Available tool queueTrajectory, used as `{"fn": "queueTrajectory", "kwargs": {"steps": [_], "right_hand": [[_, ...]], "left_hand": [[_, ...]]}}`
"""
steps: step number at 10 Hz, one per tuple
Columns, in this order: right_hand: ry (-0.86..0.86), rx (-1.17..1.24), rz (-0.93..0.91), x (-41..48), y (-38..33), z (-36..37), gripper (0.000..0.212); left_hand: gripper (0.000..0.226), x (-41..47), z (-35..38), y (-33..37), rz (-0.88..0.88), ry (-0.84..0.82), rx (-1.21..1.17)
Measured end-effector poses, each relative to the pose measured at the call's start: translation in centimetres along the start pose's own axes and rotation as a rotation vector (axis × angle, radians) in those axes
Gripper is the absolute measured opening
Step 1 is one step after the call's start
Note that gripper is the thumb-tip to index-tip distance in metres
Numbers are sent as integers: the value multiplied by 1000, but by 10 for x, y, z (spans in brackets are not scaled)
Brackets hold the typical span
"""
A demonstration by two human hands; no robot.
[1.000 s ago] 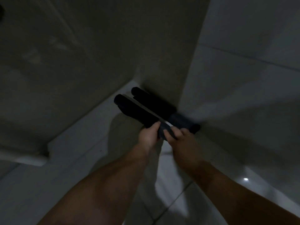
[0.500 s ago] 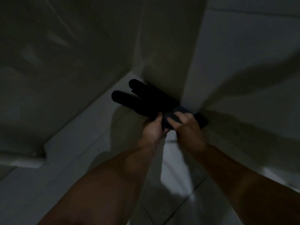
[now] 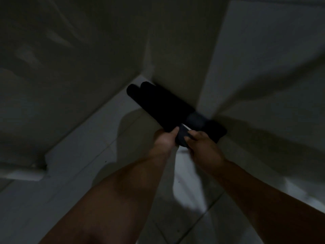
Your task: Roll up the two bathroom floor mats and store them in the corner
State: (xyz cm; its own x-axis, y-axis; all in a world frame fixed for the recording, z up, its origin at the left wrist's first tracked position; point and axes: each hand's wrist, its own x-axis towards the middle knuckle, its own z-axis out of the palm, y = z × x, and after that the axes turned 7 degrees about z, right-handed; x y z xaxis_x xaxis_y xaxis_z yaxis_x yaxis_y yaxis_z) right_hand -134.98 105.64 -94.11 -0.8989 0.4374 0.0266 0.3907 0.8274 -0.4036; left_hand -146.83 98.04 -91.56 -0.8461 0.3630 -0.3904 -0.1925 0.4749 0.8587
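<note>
Head cam, looking down into a pretty dim bathroom: both mats are already rolled, two dark tubes lying side by side on the floor [image 3: 73, 141], running diagonally along the base of the wall [image 3: 175, 59] with their far ends toward the corner. The back roll [image 3: 163, 95] sits touching the wall, and the front roll [image 3: 149, 106] lies right against it on the near side. Both hands are on the near end of the front roll. The left hand [image 3: 164, 140] is curled around that end with the thumb on top, and the right hand [image 3: 202, 145] is closed on it from the other side, fingers pinching what looks like the loose outer edge, though it's too dark and blurry to be sure which layer that is. Past the right hand there's more dark material [image 3: 216, 131] against the wall, probably the near end of the back roll. So I'd say the rolling is basically done and the storing is nearly there too. What's left seems to be snugging the front roll up tight, maybe tucking that end so it doesn't unroll, then letting go. Main risk is the roll springing open once released.
</note>
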Motion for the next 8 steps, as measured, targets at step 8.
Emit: {"fn": "queueTrajectory", "kwargs": {"steps": [8], "right_hand": [[-86, -197, -42, -26, 3, -66, 28]], "left_hand": [[43, -67, 1, 1, 232, -40, 322]]}}
